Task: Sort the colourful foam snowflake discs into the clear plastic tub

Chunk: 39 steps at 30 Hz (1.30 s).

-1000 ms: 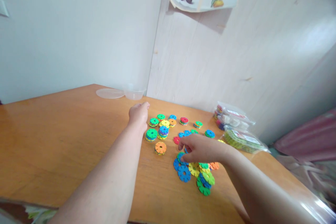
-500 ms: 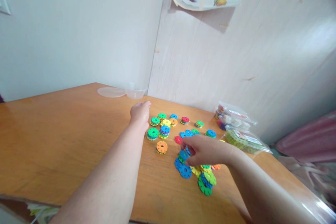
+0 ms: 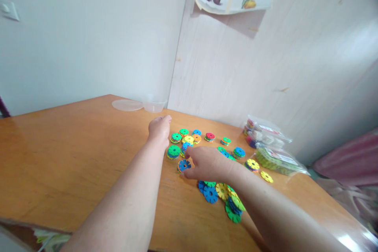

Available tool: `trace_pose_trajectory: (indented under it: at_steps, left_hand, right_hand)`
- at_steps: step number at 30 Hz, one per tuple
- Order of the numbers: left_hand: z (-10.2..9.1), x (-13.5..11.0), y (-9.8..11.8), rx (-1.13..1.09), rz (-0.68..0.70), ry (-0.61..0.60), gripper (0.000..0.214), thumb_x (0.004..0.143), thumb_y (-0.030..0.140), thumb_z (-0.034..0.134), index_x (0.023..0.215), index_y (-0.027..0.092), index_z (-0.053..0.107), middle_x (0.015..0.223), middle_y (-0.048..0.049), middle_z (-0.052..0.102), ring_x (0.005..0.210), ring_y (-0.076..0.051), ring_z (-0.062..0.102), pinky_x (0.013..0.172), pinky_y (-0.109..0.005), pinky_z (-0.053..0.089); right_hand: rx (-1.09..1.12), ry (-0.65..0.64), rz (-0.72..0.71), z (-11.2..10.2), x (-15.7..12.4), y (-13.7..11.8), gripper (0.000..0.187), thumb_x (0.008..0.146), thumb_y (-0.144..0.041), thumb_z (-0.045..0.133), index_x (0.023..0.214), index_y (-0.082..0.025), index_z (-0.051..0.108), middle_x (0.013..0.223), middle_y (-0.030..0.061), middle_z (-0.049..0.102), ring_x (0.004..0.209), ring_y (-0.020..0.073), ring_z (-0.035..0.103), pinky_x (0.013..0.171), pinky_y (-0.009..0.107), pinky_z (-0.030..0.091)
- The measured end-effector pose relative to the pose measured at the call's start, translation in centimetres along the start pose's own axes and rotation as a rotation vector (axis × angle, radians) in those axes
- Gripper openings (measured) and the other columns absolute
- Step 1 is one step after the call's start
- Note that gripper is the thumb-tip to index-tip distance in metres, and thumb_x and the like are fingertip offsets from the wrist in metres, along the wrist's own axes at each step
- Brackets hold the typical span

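Note:
My right hand [image 3: 206, 163] is over a short stack of notched plastic discs. Its thumb and fingers close around the rim of a blue notched disc [image 3: 184, 165], which lies at the top of that stack. My left hand [image 3: 159, 129] is curled closed beside the stacks; whatever its fingers hold, if anything, is hidden. Near it are a green-topped stack [image 3: 174, 151], another green-topped stack [image 3: 176, 137] and a yellow-topped stack [image 3: 188, 139]. Loose blue discs [image 3: 210, 194] and yellow discs [image 3: 221, 191] lie in a pile partly below my right forearm.
A clear plastic tub [image 3: 154, 106] and its round lid [image 3: 127, 105] stand by the wall. Clear boxes [image 3: 267, 132] and a green-filled box [image 3: 279, 160] are at the right. A yellow disc [image 3: 266, 176] lies on the wooden table [image 3: 88, 157].
My right hand has moved left from the loose pile to the orange-topped stack, where a blue disc now covers the orange one. My left hand has hardly moved; the view shifted slightly.

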<state>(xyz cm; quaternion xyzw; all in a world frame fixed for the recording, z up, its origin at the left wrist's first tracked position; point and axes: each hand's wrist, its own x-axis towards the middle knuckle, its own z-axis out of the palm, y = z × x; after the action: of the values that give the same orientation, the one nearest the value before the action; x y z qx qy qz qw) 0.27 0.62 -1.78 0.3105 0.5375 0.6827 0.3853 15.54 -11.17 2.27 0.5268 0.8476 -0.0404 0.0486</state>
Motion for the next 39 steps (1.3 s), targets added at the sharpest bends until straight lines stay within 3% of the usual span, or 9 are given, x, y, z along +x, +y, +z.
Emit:
trace_pose_trajectory:
  at_steps: [11,15,20,26,29,36,39]
  left_hand:
    - [-0.1,-0.2,0.3,-0.006,-0.016,-0.011,0.014,0.061,0.03,0.065,0.066,0.017,0.062,0.073,-0.004,0.066,0.075,-0.019,0.058,0.061,-0.029,0.039]
    - [-0.1,-0.4,0.4,-0.007,-0.015,-0.014,0.013,0.062,0.029,0.065,0.066,0.017,0.062,0.073,-0.0039,0.065,0.076,-0.019,0.059,0.061,-0.029,0.039]
    - [-0.1,-0.5,0.4,-0.009,-0.016,-0.009,0.013,0.062,0.029,0.065,0.067,0.017,0.062,0.074,-0.004,0.066,0.077,-0.019,0.059,0.061,-0.029,0.039]
    - [0.0,-0.3,0.3,0.001,-0.028,0.0,0.015,0.062,0.029,0.065,0.069,0.016,0.064,0.073,-0.0035,0.066,0.075,-0.018,0.058,0.06,-0.028,0.037]
    - [0.1,-0.2,0.1,0.004,-0.023,-0.002,0.016,0.061,0.029,0.066,0.07,0.016,0.064,0.073,-0.0033,0.066,0.075,-0.018,0.059,0.061,-0.029,0.038]
    - [0.1,-0.1,0.0,-0.022,-0.003,-0.012,0.016,0.061,0.028,0.066,0.071,0.016,0.066,0.079,-0.0055,0.069,0.082,-0.02,0.061,0.067,-0.03,0.043]
    - [0.0,-0.1,-0.1,-0.016,0.002,-0.011,0.016,0.06,0.028,0.066,0.07,0.016,0.066,0.078,-0.0056,0.069,0.082,-0.02,0.061,0.068,-0.031,0.043]
  right_hand:
    - [-0.028,0.001,-0.001,0.4,0.6,0.0,0.041,0.078,-0.047,0.058,0.111,-0.023,0.065,0.1,0.0079,0.072,0.086,0.0258,0.066,0.058,0.029,0.036]
    - [0.012,-0.008,0.007,0.3,0.7,0.0,0.046,0.077,-0.051,0.059,0.114,-0.023,0.064,0.098,0.0069,0.072,0.084,0.0256,0.066,0.057,0.03,0.035]
    - [0.092,-0.003,-0.011,-0.5,-0.8,2.0,0.047,0.078,-0.046,0.062,0.119,-0.024,0.063,0.099,0.0053,0.07,0.081,0.0205,0.063,0.06,0.028,0.037]
    - [0.134,-0.253,-0.12,-1.0,-3.3,5.8,0.046,0.076,-0.04,0.068,0.121,-0.03,0.063,0.092,0.0007,0.068,0.078,0.0168,0.061,0.06,0.025,0.037]
    - [0.157,-0.317,-0.133,-0.5,-3.8,6.6,0.05,0.076,-0.042,0.07,0.123,-0.031,0.062,0.09,0.0002,0.066,0.079,0.017,0.061,0.061,0.025,0.038]
    - [0.228,-0.285,-0.084,0.6,-3.5,6.9,0.046,0.072,-0.038,0.072,0.115,-0.025,0.063,0.088,-0.0006,0.065,0.073,0.0148,0.059,0.055,0.024,0.036]
    - [0.261,-0.212,-0.09,0.6,-3.2,6.6,0.042,0.072,-0.039,0.072,0.109,-0.024,0.063,0.087,-0.0009,0.065,0.072,0.0144,0.059,0.055,0.023,0.036]
